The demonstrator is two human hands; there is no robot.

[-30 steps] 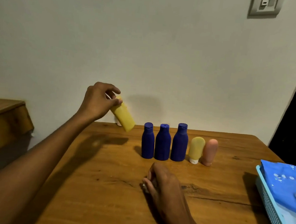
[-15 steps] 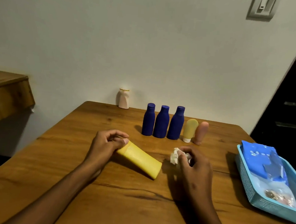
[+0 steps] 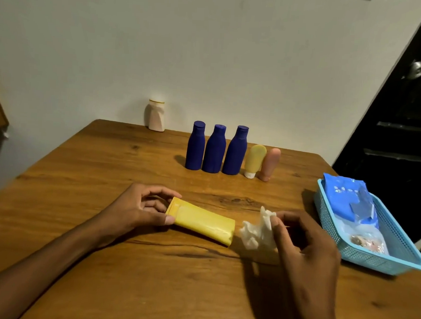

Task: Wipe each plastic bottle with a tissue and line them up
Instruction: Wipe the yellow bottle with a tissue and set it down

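The left hand (image 3: 140, 209) has its grip clamped on the cap end of the yellow bottle (image 3: 202, 220), which lies on the counter (image 3: 80, 176), steadied for wiping. Just beside its base, the right hand (image 3: 305, 241) pinches a crumpled tissue (image 3: 257, 230), ready to wipe.

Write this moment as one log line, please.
left hand: grips yellow bottle | right hand: pinches tissue | row: five bottles
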